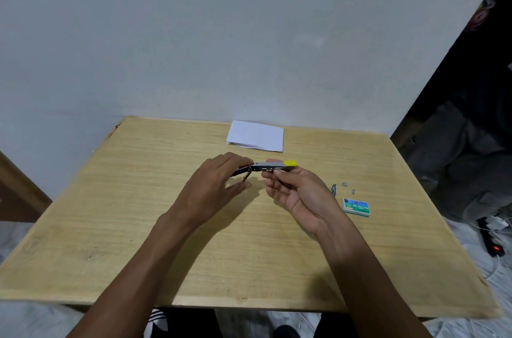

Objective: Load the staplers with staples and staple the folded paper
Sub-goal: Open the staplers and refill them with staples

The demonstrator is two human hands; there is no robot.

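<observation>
A small metal stapler (267, 166) with a yellow end is held above the middle of the wooden table (138, 227), swung open at its hinge. My left hand (214, 185) grips its dark left part between thumb and fingers. My right hand (293, 193) pinches the grey right part near the yellow tip. The folded white paper (256, 135) lies flat near the table's far edge, behind the stapler. A green and blue box of staples (356, 207) sits on the table to the right of my right hand.
Small grey bits (348, 187) and a green scrap (333, 189) lie just beyond the staple box. A plain wall stands behind the table. A person sits in the dark at the far right. Cables and a power strip (491, 243) lie on the floor at right.
</observation>
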